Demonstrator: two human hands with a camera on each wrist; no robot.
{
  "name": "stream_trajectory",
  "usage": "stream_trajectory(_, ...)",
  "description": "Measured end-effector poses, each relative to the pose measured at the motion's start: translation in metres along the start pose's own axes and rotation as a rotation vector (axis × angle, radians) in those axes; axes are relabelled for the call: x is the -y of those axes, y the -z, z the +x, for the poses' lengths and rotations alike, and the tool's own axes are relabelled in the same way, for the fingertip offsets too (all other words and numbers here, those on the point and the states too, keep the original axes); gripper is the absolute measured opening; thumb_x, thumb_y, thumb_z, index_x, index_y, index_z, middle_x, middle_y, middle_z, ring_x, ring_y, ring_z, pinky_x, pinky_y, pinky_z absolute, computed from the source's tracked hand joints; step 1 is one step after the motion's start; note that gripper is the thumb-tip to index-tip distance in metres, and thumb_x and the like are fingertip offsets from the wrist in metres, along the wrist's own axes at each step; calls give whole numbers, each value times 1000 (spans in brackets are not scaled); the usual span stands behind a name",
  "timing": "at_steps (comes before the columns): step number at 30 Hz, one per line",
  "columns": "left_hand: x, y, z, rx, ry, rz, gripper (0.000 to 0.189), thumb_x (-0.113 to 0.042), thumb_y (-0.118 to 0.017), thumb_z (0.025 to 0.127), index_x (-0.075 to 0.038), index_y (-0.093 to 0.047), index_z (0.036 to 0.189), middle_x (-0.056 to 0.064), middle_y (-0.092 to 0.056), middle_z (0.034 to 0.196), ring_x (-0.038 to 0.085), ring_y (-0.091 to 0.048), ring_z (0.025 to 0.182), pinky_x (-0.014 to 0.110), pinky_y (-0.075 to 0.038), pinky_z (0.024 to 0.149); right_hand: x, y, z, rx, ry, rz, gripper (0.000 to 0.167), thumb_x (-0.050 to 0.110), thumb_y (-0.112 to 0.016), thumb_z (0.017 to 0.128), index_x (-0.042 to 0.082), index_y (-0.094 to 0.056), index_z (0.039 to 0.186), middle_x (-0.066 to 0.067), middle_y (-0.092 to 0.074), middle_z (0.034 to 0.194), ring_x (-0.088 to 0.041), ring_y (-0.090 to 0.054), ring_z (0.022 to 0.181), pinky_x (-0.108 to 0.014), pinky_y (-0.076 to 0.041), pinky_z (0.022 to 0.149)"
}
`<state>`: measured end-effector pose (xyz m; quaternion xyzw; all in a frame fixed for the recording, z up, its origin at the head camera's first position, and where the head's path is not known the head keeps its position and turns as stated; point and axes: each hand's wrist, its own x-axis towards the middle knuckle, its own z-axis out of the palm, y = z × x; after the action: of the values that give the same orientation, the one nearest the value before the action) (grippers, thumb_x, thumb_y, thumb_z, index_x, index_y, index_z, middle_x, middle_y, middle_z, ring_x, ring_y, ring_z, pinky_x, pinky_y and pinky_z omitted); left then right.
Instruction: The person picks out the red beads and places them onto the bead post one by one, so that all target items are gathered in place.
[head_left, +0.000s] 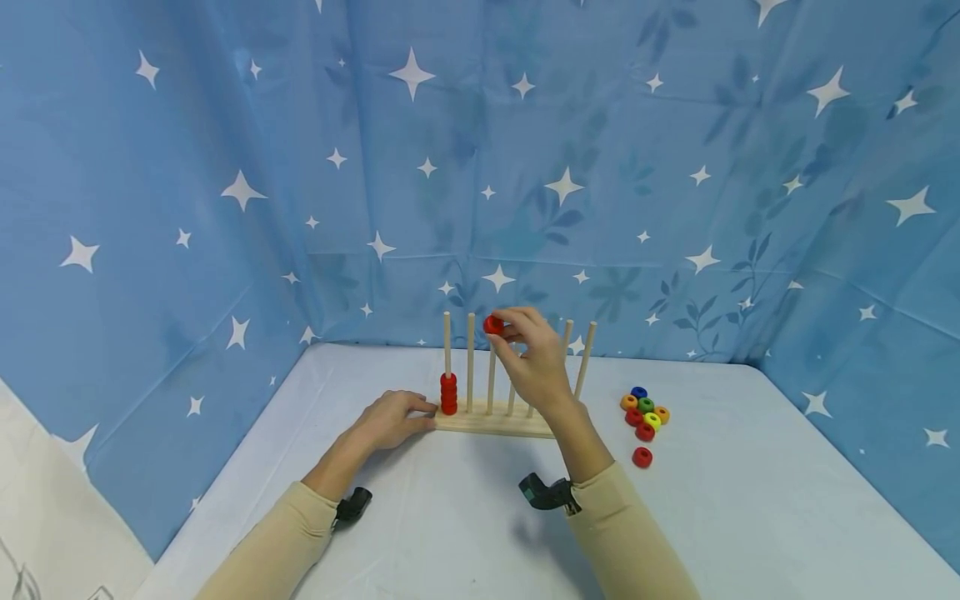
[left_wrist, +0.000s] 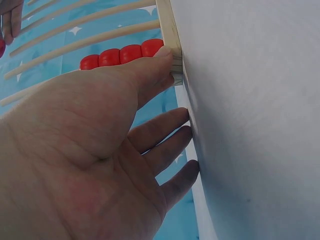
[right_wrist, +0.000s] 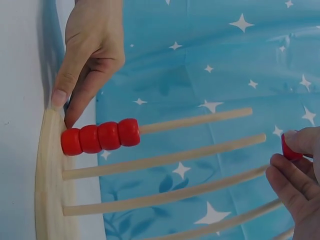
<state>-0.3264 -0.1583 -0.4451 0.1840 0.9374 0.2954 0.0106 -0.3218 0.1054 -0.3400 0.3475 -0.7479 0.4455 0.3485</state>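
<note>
A wooden peg rack with a row of upright rods stands on the table. Several red beads are stacked on its leftmost rod. My left hand grips the left end of the base between thumb and index finger; in the left wrist view its other fingers stretch out beside it. My right hand is raised to the height of the rod tops and pinches a red bead near the third rod's tip. In the right wrist view that bead is apart from the second rod's tip.
Loose beads in red, orange, green, blue and yellow lie grouped to the right of the rack, with one red bead nearer the front. Behind the white table hangs a blue curtain with stars.
</note>
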Motion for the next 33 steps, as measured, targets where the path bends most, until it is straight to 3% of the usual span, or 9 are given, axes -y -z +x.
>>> stream_trajectory(10, 0, -1, -1, -3, 10, 2, 33, -31, -74, 97, -17, -78, 127, 14, -65, 143, 39, -57, 137, 60, -45, 111, 9, -12, 13, 43, 2, -40, 31, 0, -75, 94, -5, -71, 124, -17, -67, 116, -23, -74, 84, -34, -64, 78)
stream_trajectory(22, 1, -2, -1, -8, 12, 1, 33, -32, -74, 97, -18, -78, 127, 14, -65, 142, 40, -56, 137, 61, -45, 111, 8, -23, 17, 68, -21, -99, 29, 9, -75, 96, 2, -73, 124, -11, -68, 116, -17, -68, 76, -25, -61, 69)
stream_trajectory(33, 1, -2, -1, -13, -7, 5, 32, -31, -73, 98, -17, -78, 127, 15, -65, 143, 40, -57, 137, 61, -45, 111, 8, -32, 23, 78, 0, -67, 29, 7, -75, 96, 1, -73, 125, -12, -68, 116, -16, -65, 69, -23, -57, 64)
